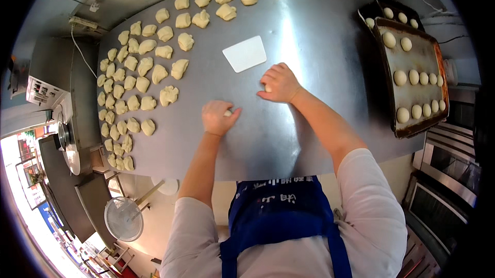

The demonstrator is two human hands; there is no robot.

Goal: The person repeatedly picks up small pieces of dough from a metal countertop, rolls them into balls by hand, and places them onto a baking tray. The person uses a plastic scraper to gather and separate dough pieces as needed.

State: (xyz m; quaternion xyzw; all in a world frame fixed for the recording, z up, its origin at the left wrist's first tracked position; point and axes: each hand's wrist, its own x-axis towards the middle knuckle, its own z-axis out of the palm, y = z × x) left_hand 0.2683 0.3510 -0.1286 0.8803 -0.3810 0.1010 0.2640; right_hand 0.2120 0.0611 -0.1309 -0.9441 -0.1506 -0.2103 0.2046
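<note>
My left hand (217, 117) is cupped over a small piece of dough (227, 113) on the steel table, with only a bit of the dough showing beside the thumb. Farther up and to the right, my right hand (280, 82) curls round another dough piece (268, 88), mostly hidden under the fingers. A flat white dough scraper (245, 54) lies on the table just beyond the hands. Many rough, uneven dough pieces (168, 95) are spread in rows over the table's left side and far edge.
Smooth round dough balls (400, 78) sit in rows on a dark-rimmed baking tray (394, 118) at the table's right end, overlapping a second tray (367, 11) behind it. The steel table (330, 30) has a curved-looking far edge. A white fan (124, 218) stands below left; ovens (451, 167) are at right.
</note>
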